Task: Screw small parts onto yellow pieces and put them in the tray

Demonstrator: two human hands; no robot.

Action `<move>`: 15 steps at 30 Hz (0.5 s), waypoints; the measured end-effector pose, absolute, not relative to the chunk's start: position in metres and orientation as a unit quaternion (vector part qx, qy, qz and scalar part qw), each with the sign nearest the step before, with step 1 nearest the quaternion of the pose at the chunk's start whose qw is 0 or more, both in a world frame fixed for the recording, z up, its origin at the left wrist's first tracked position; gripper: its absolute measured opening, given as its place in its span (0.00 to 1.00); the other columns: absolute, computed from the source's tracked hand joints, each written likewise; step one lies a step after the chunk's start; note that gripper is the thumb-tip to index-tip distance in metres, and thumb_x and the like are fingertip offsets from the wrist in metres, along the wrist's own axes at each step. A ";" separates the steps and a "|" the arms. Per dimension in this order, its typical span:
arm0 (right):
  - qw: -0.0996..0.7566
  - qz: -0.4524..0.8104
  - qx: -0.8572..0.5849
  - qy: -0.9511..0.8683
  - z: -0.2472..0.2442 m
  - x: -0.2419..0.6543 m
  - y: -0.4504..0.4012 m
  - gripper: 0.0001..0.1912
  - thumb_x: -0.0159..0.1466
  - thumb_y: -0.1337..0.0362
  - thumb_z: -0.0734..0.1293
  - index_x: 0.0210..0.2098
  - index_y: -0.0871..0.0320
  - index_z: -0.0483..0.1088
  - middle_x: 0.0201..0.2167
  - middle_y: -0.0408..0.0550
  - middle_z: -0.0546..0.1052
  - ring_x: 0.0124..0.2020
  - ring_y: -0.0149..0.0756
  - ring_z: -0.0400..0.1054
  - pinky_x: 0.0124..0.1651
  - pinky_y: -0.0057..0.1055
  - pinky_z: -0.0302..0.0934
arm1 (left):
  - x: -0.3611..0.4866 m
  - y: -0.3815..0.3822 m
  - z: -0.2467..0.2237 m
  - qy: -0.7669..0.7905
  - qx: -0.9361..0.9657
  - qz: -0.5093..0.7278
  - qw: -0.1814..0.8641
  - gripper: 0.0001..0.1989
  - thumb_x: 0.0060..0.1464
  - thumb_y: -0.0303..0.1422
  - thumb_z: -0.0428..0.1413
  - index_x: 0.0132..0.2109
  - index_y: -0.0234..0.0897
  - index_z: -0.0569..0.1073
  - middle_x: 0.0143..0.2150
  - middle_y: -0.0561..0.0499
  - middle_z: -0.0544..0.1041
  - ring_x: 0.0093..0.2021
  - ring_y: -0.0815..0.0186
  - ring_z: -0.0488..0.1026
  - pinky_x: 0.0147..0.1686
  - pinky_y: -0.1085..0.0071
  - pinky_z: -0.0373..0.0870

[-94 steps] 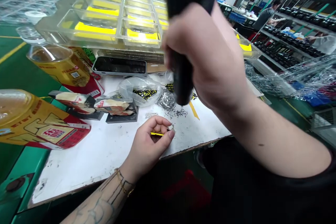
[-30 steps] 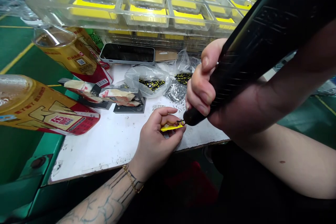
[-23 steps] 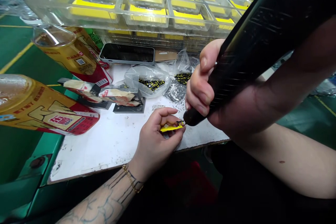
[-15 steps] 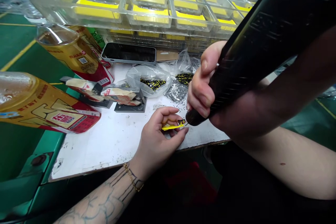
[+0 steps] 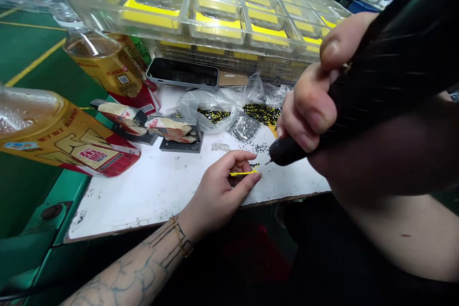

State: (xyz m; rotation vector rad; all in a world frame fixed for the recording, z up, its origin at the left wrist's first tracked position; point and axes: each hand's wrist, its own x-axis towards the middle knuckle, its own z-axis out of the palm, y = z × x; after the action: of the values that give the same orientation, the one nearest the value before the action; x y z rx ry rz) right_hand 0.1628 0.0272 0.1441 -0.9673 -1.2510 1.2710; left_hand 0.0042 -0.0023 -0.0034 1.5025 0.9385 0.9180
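Between the thumb and fingers of my left hand [image 5: 218,189] is a thin yellow plastic part [image 5: 242,173] with a small black piece at its end. My right hand [image 5: 311,105] is wrapped round a black electric screwdriver [image 5: 387,71], tilted so its thin bit points down and left. The bit's tip is a short way right of the yellow part, apart from it. Behind my hands lie a pile of small silver screws [image 5: 244,127], a clear bag [image 5: 210,110] with black and yellow bits, and a loose heap of black and yellow pieces [image 5: 262,114].
Stacked clear trays [image 5: 215,33] holding yellow parts stand at the back, a phone [image 5: 182,72] before them. Two drink bottles [image 5: 71,138] are at the left beside dark blocks with taped tops [image 5: 181,136]. Tiny black specks dot the white table [image 5: 143,196].
The screwdriver in my right hand has moved up and right, away from the yellow part. My left hand still holds the part, and the view has shifted slightly.
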 end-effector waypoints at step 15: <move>0.546 0.450 -0.380 -0.596 0.141 0.172 0.024 0.14 0.58 0.49 0.68 0.36 0.51 0.71 0.17 0.40 0.68 0.16 0.34 0.61 0.21 0.35 0.62 | 0.005 -0.005 0.004 0.445 0.609 0.407 0.515 0.09 0.57 0.35 0.60 0.42 0.34 0.74 0.30 0.53 0.71 0.30 0.70 0.69 0.32 0.73 0.68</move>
State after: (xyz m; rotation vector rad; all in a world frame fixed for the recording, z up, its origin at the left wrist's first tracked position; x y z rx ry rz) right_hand 0.1720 0.0239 0.1405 -0.9019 -1.4119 1.0658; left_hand 0.0045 -0.0052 0.0043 1.4638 1.0702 0.9770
